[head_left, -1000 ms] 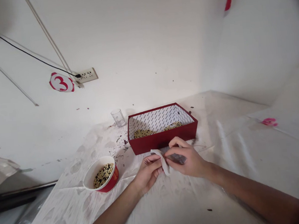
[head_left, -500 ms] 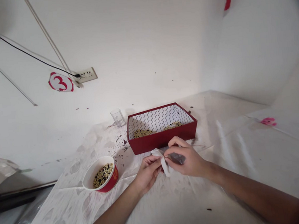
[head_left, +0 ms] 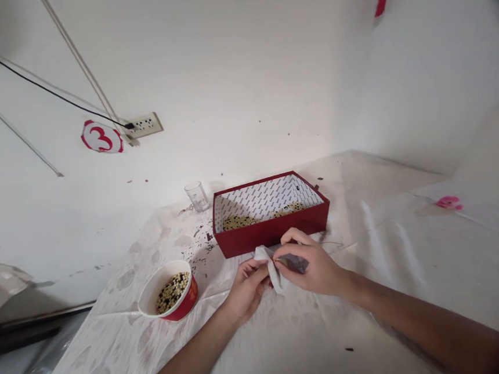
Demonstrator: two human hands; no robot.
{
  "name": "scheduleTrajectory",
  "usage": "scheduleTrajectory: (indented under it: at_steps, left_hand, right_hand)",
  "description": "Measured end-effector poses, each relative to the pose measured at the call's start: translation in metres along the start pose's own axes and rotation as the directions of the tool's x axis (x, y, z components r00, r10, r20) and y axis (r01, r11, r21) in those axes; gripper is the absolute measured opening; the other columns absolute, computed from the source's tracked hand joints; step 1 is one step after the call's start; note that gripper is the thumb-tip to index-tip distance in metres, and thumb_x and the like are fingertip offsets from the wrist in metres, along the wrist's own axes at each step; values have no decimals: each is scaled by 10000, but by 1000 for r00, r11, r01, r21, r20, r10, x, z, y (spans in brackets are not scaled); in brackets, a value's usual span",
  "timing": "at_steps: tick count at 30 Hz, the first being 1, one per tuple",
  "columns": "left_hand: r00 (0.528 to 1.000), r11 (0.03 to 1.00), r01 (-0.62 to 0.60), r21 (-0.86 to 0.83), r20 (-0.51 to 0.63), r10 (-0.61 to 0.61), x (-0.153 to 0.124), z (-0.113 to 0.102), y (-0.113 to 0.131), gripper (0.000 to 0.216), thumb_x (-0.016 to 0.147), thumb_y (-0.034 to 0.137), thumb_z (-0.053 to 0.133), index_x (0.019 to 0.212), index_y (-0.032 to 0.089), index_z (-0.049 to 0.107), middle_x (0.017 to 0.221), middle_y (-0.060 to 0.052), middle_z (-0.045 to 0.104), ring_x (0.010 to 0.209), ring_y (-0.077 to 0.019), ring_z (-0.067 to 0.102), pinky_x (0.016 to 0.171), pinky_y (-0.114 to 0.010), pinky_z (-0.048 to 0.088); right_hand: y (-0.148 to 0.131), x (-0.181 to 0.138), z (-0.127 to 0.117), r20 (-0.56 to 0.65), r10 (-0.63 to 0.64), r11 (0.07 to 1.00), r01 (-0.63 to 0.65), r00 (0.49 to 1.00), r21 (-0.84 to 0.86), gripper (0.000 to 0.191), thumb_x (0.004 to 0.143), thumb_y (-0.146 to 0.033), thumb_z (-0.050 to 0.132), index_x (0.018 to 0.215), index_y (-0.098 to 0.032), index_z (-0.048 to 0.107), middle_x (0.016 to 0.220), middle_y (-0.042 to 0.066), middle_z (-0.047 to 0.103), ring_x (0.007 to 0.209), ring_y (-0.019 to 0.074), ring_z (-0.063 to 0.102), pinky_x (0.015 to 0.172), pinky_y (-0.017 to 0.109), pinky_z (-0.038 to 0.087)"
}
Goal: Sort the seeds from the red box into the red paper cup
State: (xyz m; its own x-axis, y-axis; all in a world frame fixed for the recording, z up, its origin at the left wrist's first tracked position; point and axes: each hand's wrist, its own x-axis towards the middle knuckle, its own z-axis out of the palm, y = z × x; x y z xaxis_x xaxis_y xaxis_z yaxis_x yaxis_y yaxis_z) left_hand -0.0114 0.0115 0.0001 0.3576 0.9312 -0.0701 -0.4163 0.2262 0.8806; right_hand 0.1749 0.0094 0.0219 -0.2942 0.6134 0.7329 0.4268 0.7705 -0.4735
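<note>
A small white piece of soft cloth, perhaps a little pouch, is held between both hands in front of the red box. My left hand is closed on its left side with thumb and fingers. My right hand pinches the cloth from the right, thumb against forefinger, the other fingers curled. Whether anything small sits in that pinch is hidden. Pale and dark beads lie in two heaps inside the box.
To the left stands a white and red paper bowl with more pale and dark beads in it. A clear glass is by the wall, left of the box. Dark scraps are scattered on the plastic-covered table.
The white cloth has shifted slightly and its upper part spreads a little wider between the fingers. Both hands stay in nearly the same place.
</note>
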Motion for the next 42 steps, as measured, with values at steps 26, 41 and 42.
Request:
scheduleTrajectory:
  at_steps: [26, 41, 42]
  left_hand:
    - [997, 997, -37, 63, 67, 33, -1, 2, 2, 164, 770, 279, 784, 766, 128, 720, 693, -12, 613, 631, -89, 498, 603, -232, 382]
    - [999, 996, -46, 83, 18, 45, 1, 3, -1, 227, 734, 316, 810, 705, 135, 676, 654, 6, 586, 603, -85, 485, 574, -227, 375]
    - [999, 997, -42, 70, 6, 42, 1, 2, -2, 234, 722, 324, 820, 715, 135, 683, 667, 2, 592, 605, -86, 488, 569, -228, 377]
  right_hand:
    - [2, -1, 1, 42, 29, 999, -28, 999, -30, 115, 856, -195, 628, 956, -239, 665, 938, 36, 565, 859, 179, 565, 762, 350, 479]
    - [3, -1, 2, 32, 29, 998, -28, 999, -56, 89, 866, -213, 630, 933, -245, 679, 914, 32, 577, 843, 177, 565, 752, 348, 466]
    - [3, -1, 2, 29, 32, 998, -30, 999, -58, 91, 869, -216, 630, 936, -247, 682, 913, 33, 577, 841, 177, 565, 748, 347, 466]
